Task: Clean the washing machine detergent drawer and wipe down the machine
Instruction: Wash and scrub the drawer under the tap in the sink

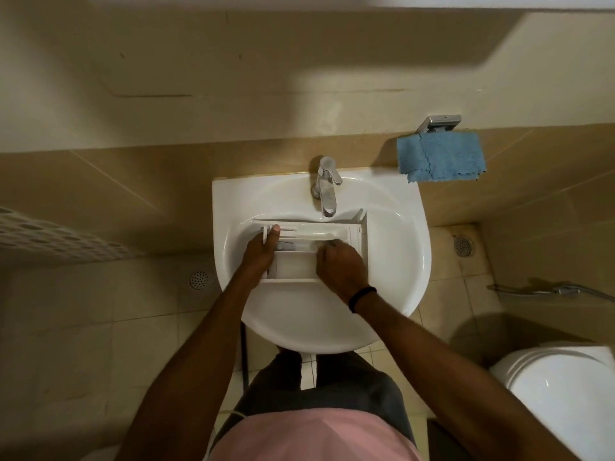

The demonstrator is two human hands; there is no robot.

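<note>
A white detergent drawer (296, 265) lies across the bowl of a white sink (392, 267), its front panel to the right. My left hand (261, 252) grips the drawer's left end, thumb laid over the top edge. My right hand (341, 262) is curled over the drawer's right half, fingers down inside a compartment; what they hold, if anything, is hidden and blurred. A blue microfibre cloth (441, 156) hangs from a metal holder on the wall, right of the tap.
A chrome tap (325, 188) stands above the drawer at the back of the sink. A toilet (562, 397) sits at the lower right, with a spray hose (549, 290) on the wall above it. Floor drains lie left and right. A perforated white basket (50, 237) is at the left.
</note>
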